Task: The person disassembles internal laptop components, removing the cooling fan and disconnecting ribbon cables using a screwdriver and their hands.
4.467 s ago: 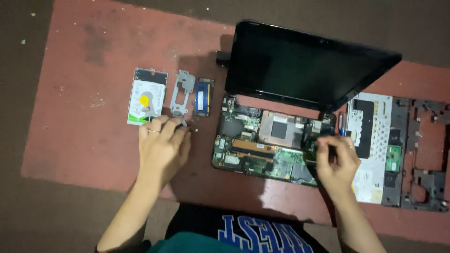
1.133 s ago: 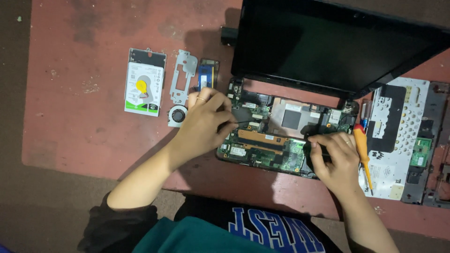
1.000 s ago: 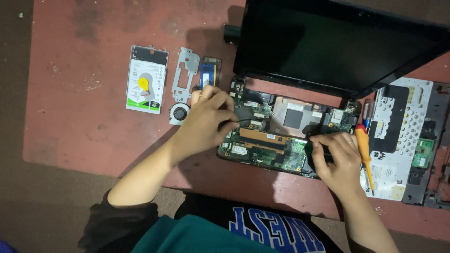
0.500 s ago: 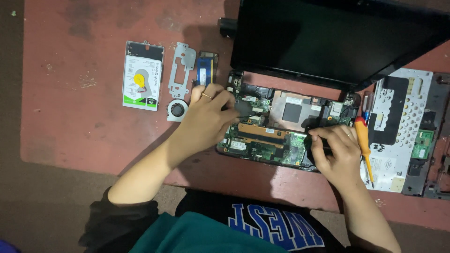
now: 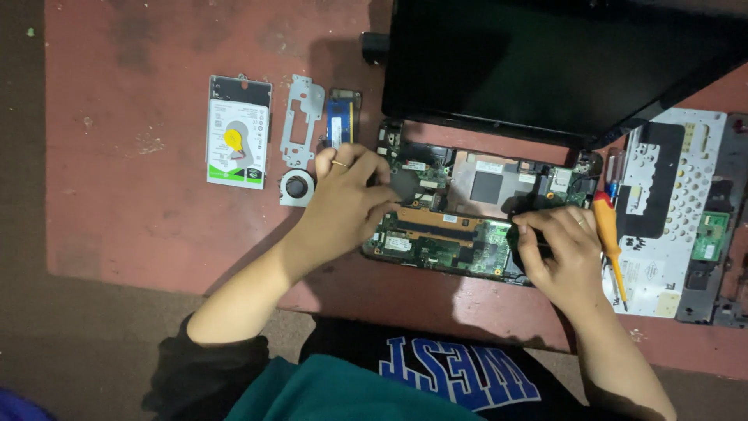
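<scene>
Head view, nearest first: my 2 forearms come up over the near edge of the red table (image 5: 117,195) toward the opened laptop. My right hand (image 5: 557,253) rests on the right near corner of the board (image 5: 444,234), fingers curled tight around something dark and small there; I cannot tell what it is or whether I truly grip it. An orange screwdriver (image 5: 608,234) lies just right of that hand, handle far and tip near, on the white keyboard back (image 5: 670,195), probably so it stays within reach.

My left hand (image 5: 343,206) sits on the board's left end, fingers bent and pinched at a dark round part (image 5: 405,185); the palm presses down, likely to steady the board.

Left of the laptop, removed parts lie in a row, well apart from the work: a small round fan (image 5: 297,188) nearest, then the drive (image 5: 238,132), a metal bracket (image 5: 302,117) and a blue-labelled module (image 5: 344,117), each flat and separate so none gets lost.

Farthest, the black screen (image 5: 545,62) stands tilted back, leaving the board uncovered.
</scene>
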